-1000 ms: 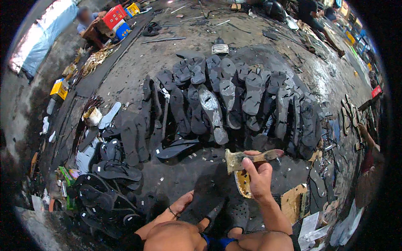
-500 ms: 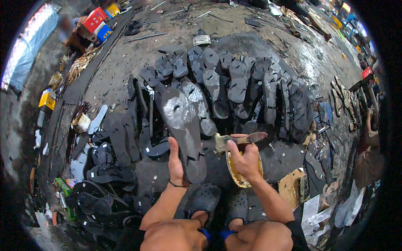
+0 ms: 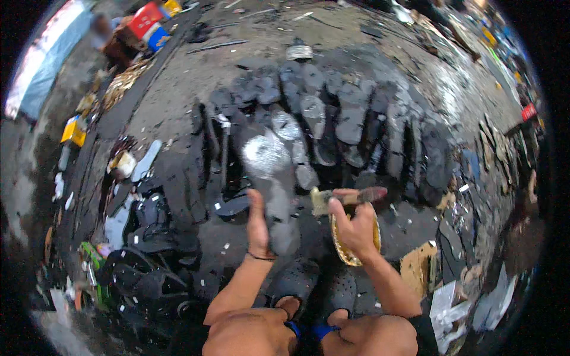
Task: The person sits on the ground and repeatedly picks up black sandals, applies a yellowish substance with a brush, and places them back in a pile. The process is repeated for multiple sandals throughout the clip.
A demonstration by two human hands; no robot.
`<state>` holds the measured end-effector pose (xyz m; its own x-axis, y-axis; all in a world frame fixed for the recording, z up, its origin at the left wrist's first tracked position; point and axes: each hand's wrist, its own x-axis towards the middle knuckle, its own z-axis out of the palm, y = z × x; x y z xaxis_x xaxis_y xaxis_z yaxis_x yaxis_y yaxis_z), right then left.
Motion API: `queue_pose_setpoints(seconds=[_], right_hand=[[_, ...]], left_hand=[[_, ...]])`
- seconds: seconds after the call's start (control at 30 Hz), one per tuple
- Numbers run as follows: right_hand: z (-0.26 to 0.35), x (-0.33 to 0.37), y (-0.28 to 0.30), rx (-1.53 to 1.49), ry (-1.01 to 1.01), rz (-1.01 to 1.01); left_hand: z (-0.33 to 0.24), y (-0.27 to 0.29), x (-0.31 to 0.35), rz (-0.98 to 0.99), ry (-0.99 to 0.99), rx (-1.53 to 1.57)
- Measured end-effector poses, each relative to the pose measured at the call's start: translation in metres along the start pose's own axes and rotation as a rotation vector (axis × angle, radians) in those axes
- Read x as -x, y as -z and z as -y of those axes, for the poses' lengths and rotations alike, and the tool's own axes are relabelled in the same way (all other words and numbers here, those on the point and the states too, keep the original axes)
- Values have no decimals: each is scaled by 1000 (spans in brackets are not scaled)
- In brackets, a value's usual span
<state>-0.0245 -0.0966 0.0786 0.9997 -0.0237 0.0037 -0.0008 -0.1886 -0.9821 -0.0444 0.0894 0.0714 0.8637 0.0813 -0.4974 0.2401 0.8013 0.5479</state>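
My left hand (image 3: 257, 232) grips a long dark grey sandal sole (image 3: 274, 184) by its near end, thumb upright along the edge. A shiny wet-looking patch covers the sole's far part; motion blurs its surface. In my right hand (image 3: 355, 231) is a flat brush (image 3: 371, 194), held across the fingers with its pale, coated bristles pointing left towards the sole but apart from it. Below that hand stands an oval container (image 3: 345, 257) with a yellowish, crusted rim, partly hidden by the hand. Beyond both hands, several grey soles (image 3: 351, 121) lie in an overlapping fan, some with shiny patches.
Black sandals (image 3: 145, 279) are piled at the left. A torn cardboard piece (image 3: 418, 267) lies at the right, near loose papers. At the far left a person (image 3: 110, 38) sits by red and blue boxes (image 3: 145, 22). My feet in dark clogs (image 3: 295, 279) are just below the hands.
The whole view has shifted slightly. The sole in my left hand now stands straighter and looks blurred, and its slots no longer show. My right hand keeps the brush over the container.
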Motion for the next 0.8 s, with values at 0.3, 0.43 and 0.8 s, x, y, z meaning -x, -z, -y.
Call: queue_pose_setpoints(seconds=[0.3, 0.43, 0.8], right_hand=[[-6, 35, -4, -79, -49, 150], [-9, 41, 15, 66, -65, 159], [-60, 48, 74, 630, 112, -115]], left_hand=[[-70, 28, -93, 281, -20, 214], [-138, 88, -156, -286, -371, 27], [-222, 261, -49, -924, -465, -1605]])
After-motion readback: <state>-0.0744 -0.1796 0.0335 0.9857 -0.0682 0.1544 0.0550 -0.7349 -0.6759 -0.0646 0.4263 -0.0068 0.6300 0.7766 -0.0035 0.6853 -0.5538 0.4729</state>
